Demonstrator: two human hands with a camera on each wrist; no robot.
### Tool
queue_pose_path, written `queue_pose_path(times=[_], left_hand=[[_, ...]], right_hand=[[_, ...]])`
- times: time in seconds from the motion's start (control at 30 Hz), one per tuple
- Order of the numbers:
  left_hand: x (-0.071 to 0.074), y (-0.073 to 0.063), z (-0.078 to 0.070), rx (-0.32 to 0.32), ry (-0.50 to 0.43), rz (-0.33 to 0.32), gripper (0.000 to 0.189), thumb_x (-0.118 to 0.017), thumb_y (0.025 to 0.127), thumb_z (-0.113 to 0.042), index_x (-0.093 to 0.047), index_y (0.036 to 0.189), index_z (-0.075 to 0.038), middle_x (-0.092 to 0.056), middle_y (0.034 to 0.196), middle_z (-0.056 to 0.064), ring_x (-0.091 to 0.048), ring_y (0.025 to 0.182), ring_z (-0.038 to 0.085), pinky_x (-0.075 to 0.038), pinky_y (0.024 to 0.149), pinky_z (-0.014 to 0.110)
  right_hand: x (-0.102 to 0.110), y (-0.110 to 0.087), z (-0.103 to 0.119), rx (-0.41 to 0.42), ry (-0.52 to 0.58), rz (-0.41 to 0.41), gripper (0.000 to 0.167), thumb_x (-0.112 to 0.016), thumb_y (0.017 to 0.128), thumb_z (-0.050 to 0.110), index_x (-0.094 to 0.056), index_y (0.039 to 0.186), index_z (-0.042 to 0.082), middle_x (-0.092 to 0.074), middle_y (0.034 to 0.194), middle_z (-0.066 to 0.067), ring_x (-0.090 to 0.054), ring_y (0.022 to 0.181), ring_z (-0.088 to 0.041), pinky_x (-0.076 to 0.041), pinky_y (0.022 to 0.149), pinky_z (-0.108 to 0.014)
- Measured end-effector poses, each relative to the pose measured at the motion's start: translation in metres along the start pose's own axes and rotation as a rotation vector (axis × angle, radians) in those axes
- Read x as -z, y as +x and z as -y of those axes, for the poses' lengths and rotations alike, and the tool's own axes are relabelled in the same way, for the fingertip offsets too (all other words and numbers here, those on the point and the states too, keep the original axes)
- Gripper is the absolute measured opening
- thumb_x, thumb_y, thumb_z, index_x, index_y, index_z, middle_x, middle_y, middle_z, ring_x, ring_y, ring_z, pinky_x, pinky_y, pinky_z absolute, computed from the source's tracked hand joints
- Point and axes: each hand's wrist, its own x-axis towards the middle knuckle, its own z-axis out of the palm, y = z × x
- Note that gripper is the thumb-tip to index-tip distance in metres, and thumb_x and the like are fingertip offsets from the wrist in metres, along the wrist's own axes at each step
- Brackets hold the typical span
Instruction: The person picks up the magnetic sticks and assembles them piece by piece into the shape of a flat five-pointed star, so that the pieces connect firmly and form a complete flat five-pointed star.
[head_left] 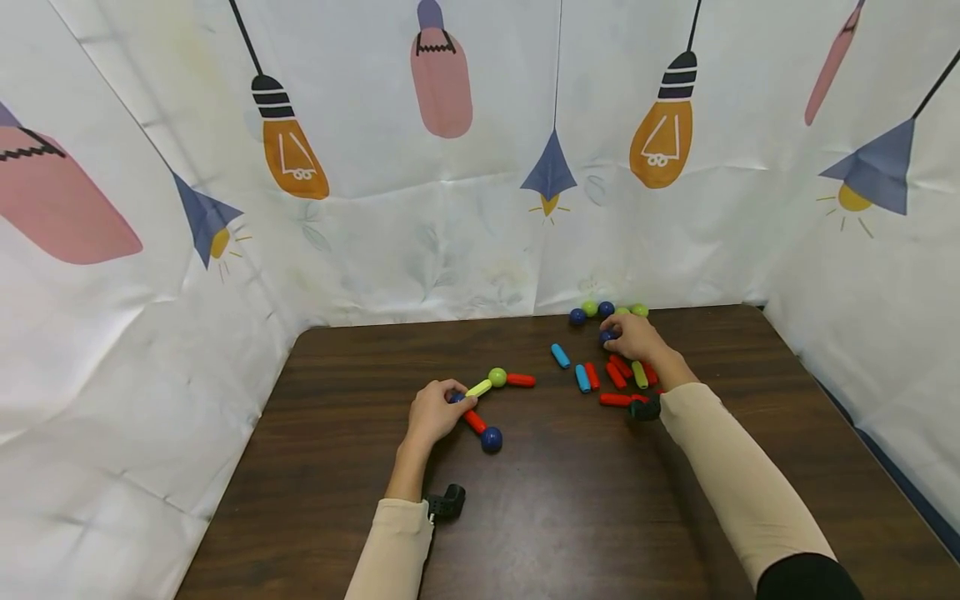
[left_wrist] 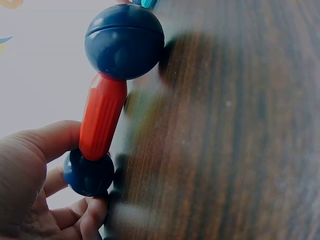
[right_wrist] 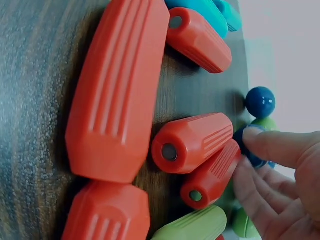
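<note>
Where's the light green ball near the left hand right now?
In the head view, the light green ball sits beyond and right of the left hand, between a short yellow-green rod and a short red rod.

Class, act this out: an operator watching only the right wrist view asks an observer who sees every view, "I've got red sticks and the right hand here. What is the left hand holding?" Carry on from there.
Observer: The left hand grips a blue ball.
Operator: Is anything joined to it?
Observer: Yes, the left wrist view shows a red stick linking it to a second blue ball.
Operator: Does anything else reach out from that hand?
Observer: In the head view, a yellow-green stick runs from its fingers to a green ball.
</note>
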Motion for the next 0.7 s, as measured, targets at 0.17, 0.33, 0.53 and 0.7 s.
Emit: queue_pose_path(times=[0.17, 0.33, 0.53, 0.7], left_hand=[[-0.001, 0.000, 0.000, 0.000, -0.006, -0.001, 0.024, -0.078, 0.089, -0.039, -0.077, 0.102, -0.018, -0.052, 0.083, 0.004, -0.045, 0.072, 0.020, -0.030, 0.061, 0.032], [-0.001, 0.000, -0.002, 0.005, -0.005, 0.000, 0.024, -0.078, 0.089, -0.039, -0.077, 0.102, -0.019, -0.052, 0.083, 0.004, -0.045, 0.073, 0.020, -0.030, 0.061, 0.032], [-0.001, 0.001, -0.001, 0.002, -0.007, -0.002, 0.024, -0.078, 0.088, -0.039, -0.077, 0.102, -0.019, -0.052, 0.083, 0.004, -0.045, 0.072, 0.020, -0.030, 0.061, 0.032], [-0.001, 0.001, 0.000, -0.003, -0.001, -0.002, 0.025, -0.078, 0.089, -0.039, -0.077, 0.103, -0.018, -0.053, 0.084, 0.005, -0.045, 0.072, 0.021, -0.030, 0.061, 0.032]], right_hand=[[0.000, -0.001, -0.002, -0.002, 0.115, 0.020, 0.039, -0.066, 0.099, 0.014, -0.059, 0.137, 0.005, -0.052, 0.143, -0.032, -0.068, 0.106, -0.038, -0.057, 0.085, -0.045], [0.004, -0.008, 0.008, 0.031, 0.226, 0.008, 0.041, -0.065, 0.100, 0.012, -0.057, 0.139, 0.003, -0.050, 0.145, -0.030, -0.070, 0.095, -0.032, -0.059, 0.075, -0.038], [0.000, -0.020, 0.026, 0.121, 0.292, -0.030, 0.038, -0.067, 0.099, 0.011, -0.057, 0.134, 0.004, -0.054, 0.138, -0.028, -0.070, 0.089, -0.030, -0.061, 0.076, -0.044], [-0.018, -0.037, 0.048, 0.181, 0.315, -0.061, 0.037, -0.071, 0.096, 0.012, -0.059, 0.130, 0.008, -0.061, 0.132, -0.024, -0.070, 0.083, -0.025, -0.060, 0.070, -0.041]])
